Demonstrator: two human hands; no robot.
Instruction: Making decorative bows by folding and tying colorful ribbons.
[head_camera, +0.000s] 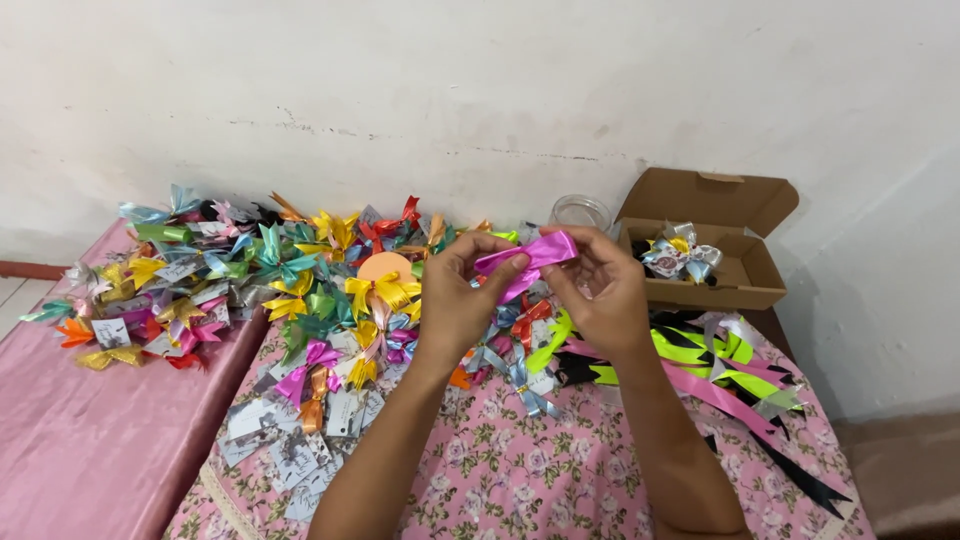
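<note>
Both of my hands are raised above a table with a pink floral cloth (520, 470). My left hand (462, 295) and my right hand (600, 285) pinch a shiny magenta ribbon (530, 258) between their fingertips, folding it. Below and behind the hands lies a large heap of finished ribbon bows (300, 270) in yellow, green, red, blue and pink. Loose ribbon strips (720, 365) in neon green, black and pink lie under my right forearm.
An open cardboard box (745, 270) at the back right holds a silver-blue bow (680, 252). A clear glass jar (582, 210) stands behind my hands. A second surface with a pink satin cloth (80, 440) lies at the left. A white wall rises behind.
</note>
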